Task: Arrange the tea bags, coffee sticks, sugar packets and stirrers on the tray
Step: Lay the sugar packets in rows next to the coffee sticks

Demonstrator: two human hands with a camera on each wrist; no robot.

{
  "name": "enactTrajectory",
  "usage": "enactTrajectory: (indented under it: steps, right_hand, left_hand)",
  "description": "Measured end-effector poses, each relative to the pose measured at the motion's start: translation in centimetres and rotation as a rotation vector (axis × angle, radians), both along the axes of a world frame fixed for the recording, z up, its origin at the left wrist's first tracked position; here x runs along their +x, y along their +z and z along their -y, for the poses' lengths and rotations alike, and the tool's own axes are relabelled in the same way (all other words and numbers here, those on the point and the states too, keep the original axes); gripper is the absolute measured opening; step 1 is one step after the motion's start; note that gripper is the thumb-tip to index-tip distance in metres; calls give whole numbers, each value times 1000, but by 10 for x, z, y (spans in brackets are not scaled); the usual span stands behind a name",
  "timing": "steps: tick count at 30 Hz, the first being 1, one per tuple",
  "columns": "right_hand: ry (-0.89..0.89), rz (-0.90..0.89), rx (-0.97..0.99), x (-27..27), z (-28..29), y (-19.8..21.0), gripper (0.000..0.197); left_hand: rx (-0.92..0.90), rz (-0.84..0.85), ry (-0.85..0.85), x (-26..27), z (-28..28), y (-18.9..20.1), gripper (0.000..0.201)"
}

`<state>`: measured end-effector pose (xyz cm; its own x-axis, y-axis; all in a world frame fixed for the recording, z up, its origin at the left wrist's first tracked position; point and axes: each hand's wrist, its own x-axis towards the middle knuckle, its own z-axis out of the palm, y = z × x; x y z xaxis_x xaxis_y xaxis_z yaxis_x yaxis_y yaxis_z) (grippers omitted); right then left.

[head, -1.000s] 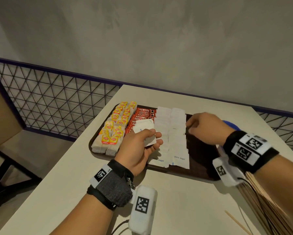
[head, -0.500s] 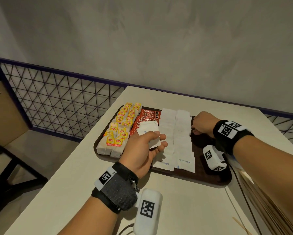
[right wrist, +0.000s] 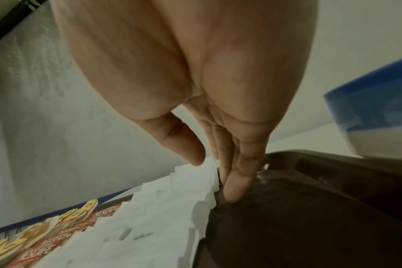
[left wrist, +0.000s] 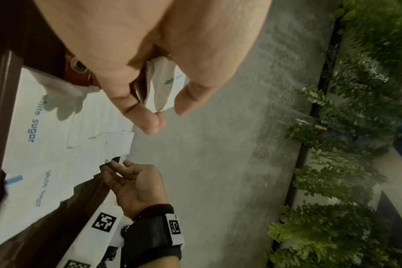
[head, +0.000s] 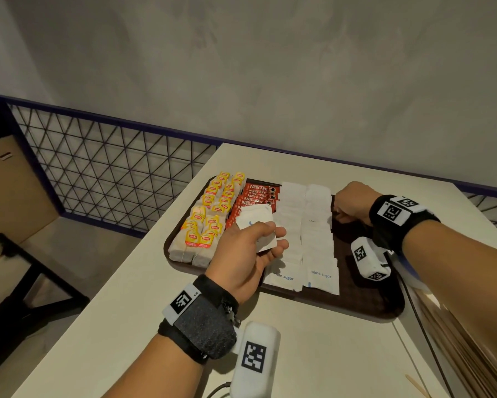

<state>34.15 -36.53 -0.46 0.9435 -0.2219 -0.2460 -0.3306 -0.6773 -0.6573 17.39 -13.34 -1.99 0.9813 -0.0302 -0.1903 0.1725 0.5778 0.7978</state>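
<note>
A dark brown tray (head: 370, 300) carries yellow-tagged tea bags (head: 210, 219) on its left, red coffee sticks (head: 255, 193) beside them, then two rows of white sugar packets (head: 316, 225). My left hand (head: 274, 235) hovers over the tray's near left and pinches a small stack of sugar packets (head: 255, 218), also seen in the left wrist view (left wrist: 163, 81). My right hand (head: 342, 215) is at the far right end of the sugar rows. Its straight fingertips (right wrist: 235, 190) press on the tray against the packets' edge. Wooden stirrers (head: 471, 354) lie on the table at the near right.
A blue-and-white container (right wrist: 374, 112) stands just right of the tray. One loose stirrer (head: 416, 383) lies near the table's front edge. The table's left edge drops toward a wire-mesh railing (head: 112, 173) and a cardboard box (head: 8, 191).
My right hand has moved away from me along the right sugar row to its far end. The left hand still holds its packets in about the same place.
</note>
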Motion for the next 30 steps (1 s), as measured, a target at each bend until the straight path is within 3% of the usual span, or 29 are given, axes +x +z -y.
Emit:
enactTrajectory:
  steps: [4,5,14,30]
  right_hand:
    - [-22,-18,50,3,0,6,17]
    - [28,-25,-35,-1,-4,8,13]
    - [-61,10,36,-4,-13,15,19]
    - [41,9,-53,-47,-14,17,8]
  left_hand:
    - [15,2,-4,1,0,-2,15]
    - [17,1,-4,2,0,-3,16]
    - [31,-13,-9,3,0,-5,16]
    - [12,-14,-16,-2,3,0,12]
